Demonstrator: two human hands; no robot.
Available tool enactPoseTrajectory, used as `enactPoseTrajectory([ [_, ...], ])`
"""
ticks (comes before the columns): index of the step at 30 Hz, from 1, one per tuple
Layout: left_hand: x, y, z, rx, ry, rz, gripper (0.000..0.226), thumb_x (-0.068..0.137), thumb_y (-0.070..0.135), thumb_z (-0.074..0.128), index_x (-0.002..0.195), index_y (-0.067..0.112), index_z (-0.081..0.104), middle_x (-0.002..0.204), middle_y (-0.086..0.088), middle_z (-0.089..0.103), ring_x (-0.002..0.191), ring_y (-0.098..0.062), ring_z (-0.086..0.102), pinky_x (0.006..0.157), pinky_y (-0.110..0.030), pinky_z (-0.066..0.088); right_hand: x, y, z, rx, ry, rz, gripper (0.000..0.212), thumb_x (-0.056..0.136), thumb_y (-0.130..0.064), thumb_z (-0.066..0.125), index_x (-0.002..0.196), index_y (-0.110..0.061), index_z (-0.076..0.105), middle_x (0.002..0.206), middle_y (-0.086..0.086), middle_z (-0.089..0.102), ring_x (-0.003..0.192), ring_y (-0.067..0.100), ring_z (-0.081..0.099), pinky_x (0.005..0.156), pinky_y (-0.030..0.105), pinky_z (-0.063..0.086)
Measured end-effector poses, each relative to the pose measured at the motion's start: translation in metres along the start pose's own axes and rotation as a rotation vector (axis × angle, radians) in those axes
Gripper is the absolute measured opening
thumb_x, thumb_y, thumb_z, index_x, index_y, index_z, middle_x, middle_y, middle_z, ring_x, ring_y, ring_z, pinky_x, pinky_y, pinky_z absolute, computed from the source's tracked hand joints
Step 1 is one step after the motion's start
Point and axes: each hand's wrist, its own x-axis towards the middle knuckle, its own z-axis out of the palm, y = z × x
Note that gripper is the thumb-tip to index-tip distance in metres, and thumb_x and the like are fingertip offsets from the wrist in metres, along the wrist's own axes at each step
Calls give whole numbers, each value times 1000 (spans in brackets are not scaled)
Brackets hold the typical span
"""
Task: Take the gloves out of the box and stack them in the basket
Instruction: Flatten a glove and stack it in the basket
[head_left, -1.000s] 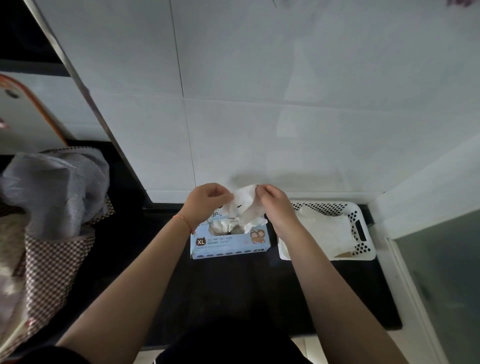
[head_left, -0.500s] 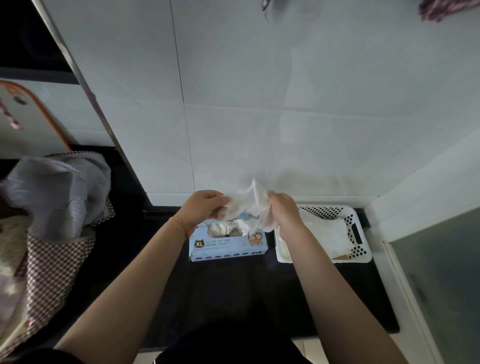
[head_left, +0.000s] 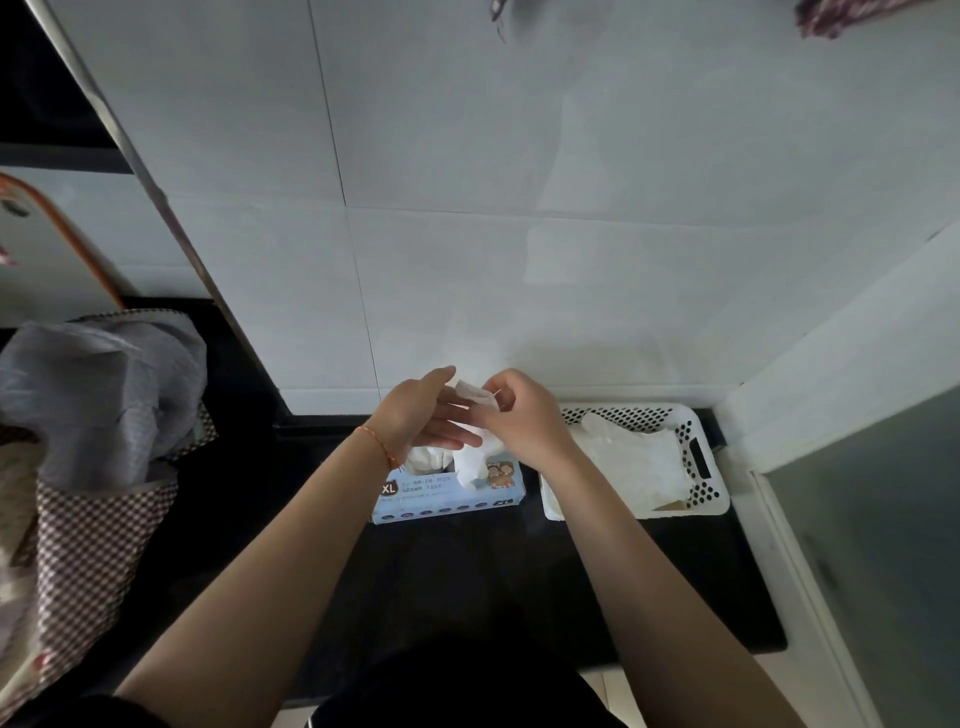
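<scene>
A light blue glove box (head_left: 447, 496) marked XL lies on the dark counter, with white gloves bunched in its top opening. Above it both hands hold one thin white glove (head_left: 472, 457) that hangs down over the box. My right hand (head_left: 524, 415) pinches the glove's upper edge. My left hand (head_left: 426, 410) has its fingers stretched out flat against the glove. To the right stands a white perforated basket (head_left: 701, 457) with a stack of white gloves (head_left: 634, 462) lying in it.
A checked fabric bag (head_left: 88, 519) holding a grey plastic bag (head_left: 98, 395) stands at the left. A white tiled wall rises right behind the box and basket. A white ledge and a glass panel (head_left: 872, 545) bound the counter on the right.
The glove was spread between both hands above the box; now the hands have come closer together, my left fingers have straightened along the glove and it hangs lower over the box.
</scene>
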Motion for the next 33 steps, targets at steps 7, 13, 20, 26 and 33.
enactPoseTrajectory([
  [7,14,0,-5,566,244,126,16,91,20,51,99,14,63,103,-7,70,86,-24,68,74,-36,55,-1,-3,-29,-51,-141,-44,19,94,-34,59,100,-18,67,86,-9,62,78,7,57,65,20,41],
  [13,19,3,7,650,-97,332,21,80,22,77,100,24,68,96,16,66,88,3,59,82,-22,47,-6,-7,-50,-13,-181,-15,30,85,-46,66,88,-17,66,72,-7,61,62,8,54,60,25,43],
  [20,22,8,30,562,-30,399,24,83,18,76,70,10,58,57,11,45,53,-6,38,53,-13,33,-5,8,-71,-156,-201,-23,13,85,-23,67,96,-23,61,91,1,64,74,14,57,64,29,45],
  [26,28,5,36,643,-87,320,37,84,19,76,57,20,51,47,13,37,46,-4,33,49,-15,27,-4,16,-83,-100,-12,-19,6,90,-18,57,91,-20,63,79,-5,60,66,9,52,55,19,40],
  [33,43,-11,56,704,-128,188,32,91,28,66,63,15,57,51,13,43,49,-5,38,55,-19,31,-6,42,-98,-142,90,74,10,93,-11,44,84,-14,48,75,-5,46,65,13,40,55,25,31],
])
